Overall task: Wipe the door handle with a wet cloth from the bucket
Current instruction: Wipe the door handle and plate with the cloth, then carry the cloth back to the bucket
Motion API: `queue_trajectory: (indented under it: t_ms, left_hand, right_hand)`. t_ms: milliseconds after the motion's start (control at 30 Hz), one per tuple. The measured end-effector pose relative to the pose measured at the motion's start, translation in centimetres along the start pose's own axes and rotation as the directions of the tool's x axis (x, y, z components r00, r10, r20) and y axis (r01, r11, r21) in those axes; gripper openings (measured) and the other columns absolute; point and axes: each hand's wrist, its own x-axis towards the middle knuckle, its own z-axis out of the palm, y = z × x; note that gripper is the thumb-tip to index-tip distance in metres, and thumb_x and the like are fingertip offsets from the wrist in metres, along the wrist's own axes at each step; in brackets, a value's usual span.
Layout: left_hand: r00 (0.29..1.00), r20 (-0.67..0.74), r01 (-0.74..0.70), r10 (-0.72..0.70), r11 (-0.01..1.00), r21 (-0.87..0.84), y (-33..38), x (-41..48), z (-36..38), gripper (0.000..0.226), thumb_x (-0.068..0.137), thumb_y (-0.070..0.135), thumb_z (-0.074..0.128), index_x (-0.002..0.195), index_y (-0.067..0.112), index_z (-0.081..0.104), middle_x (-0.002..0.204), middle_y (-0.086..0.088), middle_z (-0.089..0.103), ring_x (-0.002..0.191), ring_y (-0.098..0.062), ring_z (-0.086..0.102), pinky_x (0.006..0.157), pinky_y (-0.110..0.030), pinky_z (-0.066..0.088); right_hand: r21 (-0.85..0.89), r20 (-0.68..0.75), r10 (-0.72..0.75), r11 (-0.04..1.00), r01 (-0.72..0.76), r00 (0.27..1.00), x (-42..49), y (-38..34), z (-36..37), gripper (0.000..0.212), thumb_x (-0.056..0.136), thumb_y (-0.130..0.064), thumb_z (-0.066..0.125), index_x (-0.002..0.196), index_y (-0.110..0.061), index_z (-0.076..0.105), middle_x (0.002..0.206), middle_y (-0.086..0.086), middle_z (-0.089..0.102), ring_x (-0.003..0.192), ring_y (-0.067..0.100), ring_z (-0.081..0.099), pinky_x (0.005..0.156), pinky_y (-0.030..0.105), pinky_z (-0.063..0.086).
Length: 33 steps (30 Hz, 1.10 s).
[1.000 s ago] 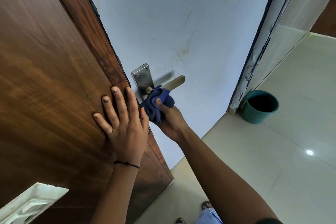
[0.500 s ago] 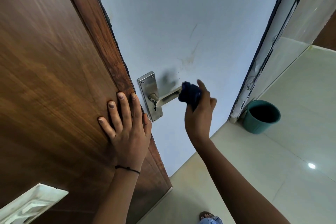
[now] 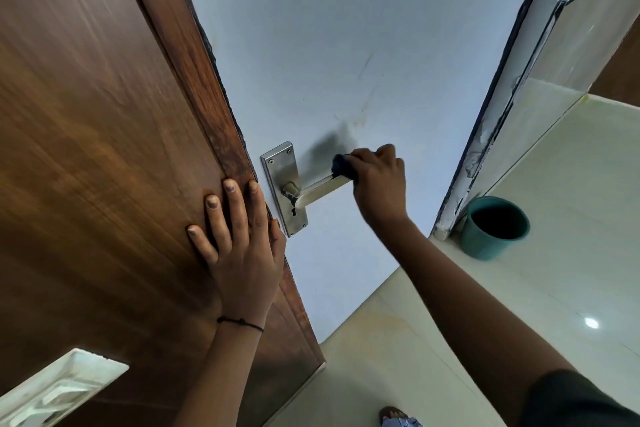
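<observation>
A steel lever door handle [image 3: 320, 191] on a long steel plate [image 3: 282, 180] sticks out from the edge of the open brown wooden door [image 3: 104, 149]. My right hand [image 3: 379, 184] is closed around a dark blue cloth [image 3: 341, 163] at the far tip of the lever; most of the cloth is hidden in the fist. My left hand [image 3: 242, 246] lies flat, fingers spread, on the door face just left of the plate. A teal bucket [image 3: 493, 227] stands on the floor by the door frame, to the right of my right hand.
A pale blue wall [image 3: 346, 45] is behind the handle. A chipped white door frame [image 3: 485, 135] runs down to the glossy cream tiled floor [image 3: 519, 305]. A white moulded piece [image 3: 52, 392] shows at the bottom left. My foot [image 3: 398, 419] is at the bottom edge.
My right hand slid the cloth from the lever's base by the plate out to its far tip. The view shifted slightly. My left hand stayed pressed on the door.
</observation>
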Motion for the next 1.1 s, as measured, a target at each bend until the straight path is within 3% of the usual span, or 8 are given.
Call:
queue_trajectory:
  t_ms: [167,300,433,533,600,733,867,1100]
  left_hand:
    - [0.999,0.029,0.033,-0.032,0.999,-0.001,0.5,0.0,-0.2,0.071,0.095,0.033,0.045,0.151,0.014,0.005,0.159,-0.008,-0.016,0.146,-0.027,-0.016,0.115,-0.049,-0.014]
    - [0.994,0.058,0.099,-0.096,0.993,-0.057,2.4,0.7,-1.0,0.073,0.093,0.019,0.044,0.151,0.015,0.0,0.155,-0.021,0.004,0.145,-0.032,-0.005,0.116,-0.047,-0.012]
    - [0.998,0.066,0.036,-0.016,0.948,-0.317,8.0,2.8,-1.5,0.067,0.089,0.015,0.045,0.15,0.014,0.015,0.159,-0.013,0.006,0.148,-0.026,0.001,0.119,-0.045,-0.002]
    - [0.972,0.228,0.106,0.065,0.743,-0.661,15.0,4.1,-1.1,0.059,0.091,0.016,0.05,0.146,0.006,0.029,0.152,-0.011,0.032,0.145,-0.022,0.02,0.119,-0.043,0.016]
    - [0.824,0.56,0.476,0.08,0.438,-0.763,20.5,5.3,-1.9,0.056,0.096,0.029,0.048,0.147,0.014,0.03,0.15,-0.002,0.037,0.14,-0.015,0.03,0.117,-0.034,0.024]
    - [0.365,0.859,0.914,0.359,0.035,-0.403,30.5,7.2,-2.4,0.022,0.094,0.041,0.051,0.108,0.024,0.055,0.107,0.006,0.056,0.101,-0.01,0.052,0.087,-0.025,0.04]
    - [0.34,0.83,0.919,0.442,0.03,-0.392,38.8,8.3,-2.3,0.02,0.088,0.029,0.064,0.077,0.012,0.068,0.074,0.003,0.069,0.064,-0.004,0.062,0.057,-0.014,0.048]
    - [0.371,0.768,0.881,0.522,0.065,-0.469,50.7,10.5,-0.3,0.011,0.083,0.022,0.07,0.074,0.017,0.068,0.068,0.006,0.069,0.059,0.001,0.062,0.053,-0.011,0.046]
  right_hand:
    - [0.211,0.233,0.335,0.899,-0.383,0.913,0.4,3.5,-0.9,0.023,0.093,-0.027,0.052,0.084,-0.014,0.069,0.08,0.011,0.068,0.089,0.034,0.051,0.06,0.039,0.045]
    - [0.586,0.611,0.449,0.298,-0.753,0.653,-1.2,5.7,-3.8,0.014,0.081,-0.009,0.049,0.083,-0.012,0.063,0.07,0.012,0.065,0.061,0.029,0.057,0.058,0.041,0.048]
    - [0.646,0.731,0.412,-0.164,-0.745,0.543,-3.1,10.1,-6.3,0.028,0.083,0.003,0.047,0.105,-0.002,0.062,0.091,0.021,0.067,0.078,0.035,0.067,0.069,0.046,0.054]
    - [0.598,0.801,0.333,-0.425,-0.68,0.497,-4.2,13.7,-8.2,0.031,0.089,0.0,0.038,0.111,0.002,0.06,0.094,0.016,0.071,0.078,0.026,0.07,0.07,0.037,0.051]
    - [0.555,0.828,0.298,-0.558,-0.617,0.476,-4.7,17.0,-9.4,0.031,0.09,-0.003,0.036,0.108,-0.001,0.062,0.095,0.013,0.074,0.084,0.026,0.069,0.078,0.036,0.049]
    - [0.512,0.855,0.306,-0.628,-0.586,0.42,-5.2,23.3,-12.3,0.029,0.091,-0.006,0.037,0.102,-0.004,0.063,0.086,0.01,0.075,0.081,0.025,0.067,0.074,0.035,0.049]
    - [0.499,0.865,0.326,-0.649,-0.575,0.382,-5.1,29.5,-14.9,0.034,0.077,-0.013,0.045,0.105,-0.001,0.061,0.086,0.016,0.073,0.086,0.032,0.062,0.074,0.039,0.049]
    - [0.596,0.803,0.424,-0.551,-0.584,0.419,-3.9,40.5,-15.4,0.057,0.087,-0.055,0.051,0.125,-0.012,0.059,0.124,0.012,0.067,0.119,0.029,0.06,0.101,0.042,0.045]
